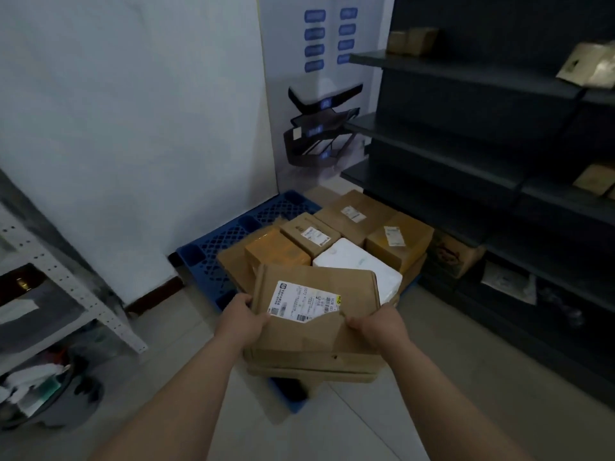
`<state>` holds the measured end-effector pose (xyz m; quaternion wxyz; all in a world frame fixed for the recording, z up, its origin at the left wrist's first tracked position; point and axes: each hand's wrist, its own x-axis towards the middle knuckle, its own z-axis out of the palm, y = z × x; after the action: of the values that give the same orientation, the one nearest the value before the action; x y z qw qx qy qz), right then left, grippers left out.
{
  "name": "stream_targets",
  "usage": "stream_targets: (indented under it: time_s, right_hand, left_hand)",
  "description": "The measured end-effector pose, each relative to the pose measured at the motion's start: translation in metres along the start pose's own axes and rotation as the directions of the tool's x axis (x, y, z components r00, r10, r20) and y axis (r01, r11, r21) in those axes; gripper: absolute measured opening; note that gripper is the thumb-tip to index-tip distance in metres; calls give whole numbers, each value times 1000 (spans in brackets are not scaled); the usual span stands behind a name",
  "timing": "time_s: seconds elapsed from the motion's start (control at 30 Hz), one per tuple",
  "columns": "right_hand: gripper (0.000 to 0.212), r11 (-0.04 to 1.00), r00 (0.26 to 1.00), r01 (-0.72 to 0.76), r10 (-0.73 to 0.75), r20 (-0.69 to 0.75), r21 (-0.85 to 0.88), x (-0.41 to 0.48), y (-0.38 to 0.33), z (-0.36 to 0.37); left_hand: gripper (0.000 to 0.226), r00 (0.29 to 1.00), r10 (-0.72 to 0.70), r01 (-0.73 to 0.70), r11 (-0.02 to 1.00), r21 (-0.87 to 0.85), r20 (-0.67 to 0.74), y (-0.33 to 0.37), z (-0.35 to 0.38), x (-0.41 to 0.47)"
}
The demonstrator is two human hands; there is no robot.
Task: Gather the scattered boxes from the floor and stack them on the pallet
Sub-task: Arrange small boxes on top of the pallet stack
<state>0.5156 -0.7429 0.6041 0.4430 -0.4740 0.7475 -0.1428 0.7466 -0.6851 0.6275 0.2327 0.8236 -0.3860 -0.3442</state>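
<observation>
Boxes are sitting packed together on the blue pallet (213, 257), and I am holding one more. My left hand (248, 319) is gripping the left edge of the flat brown box (312, 327), with its fingers closed around that side. My right hand (374, 322) is gripping the right edge the same way, thumb on top. Both hands are shut tight on it, and the box is tilting a little toward me. It is hanging over the near corner of the pallet, just above another flat brown carton (309, 369) that is lying at the near edge.

Behind it, a white foam box (352, 261) is sitting in the middle. An orange-brown box (276, 249) is sitting to its left, and a small labelled box (309, 232) is sitting behind that one. More brown boxes are lining the far edge by the dark shelves (466, 134).

I am thinking about what could go wrong. The carton under my box is poking out past the near edge of the pallet, so my box might tip off if I am putting it too far forward. The top flap looks a bit open near my right thumb, so it might catch or tear. If I am letting go while it is crooked, it might slide onto the floor (432, 377).
</observation>
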Motion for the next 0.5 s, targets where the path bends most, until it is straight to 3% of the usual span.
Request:
stream_targets:
  time_s: [0.2, 0.5]
  right_hand:
    - [73, 982, 987, -138, 147, -65, 129, 32, -19, 23]
    - [78, 932, 951, -275, 299, -73, 238, 109, -24, 37]
  left_hand:
    - [48, 990, 75, -82, 995, 55, 123, 20, -3, 84]
    - [44, 969, 55, -59, 998, 12, 241, 43, 41, 175]
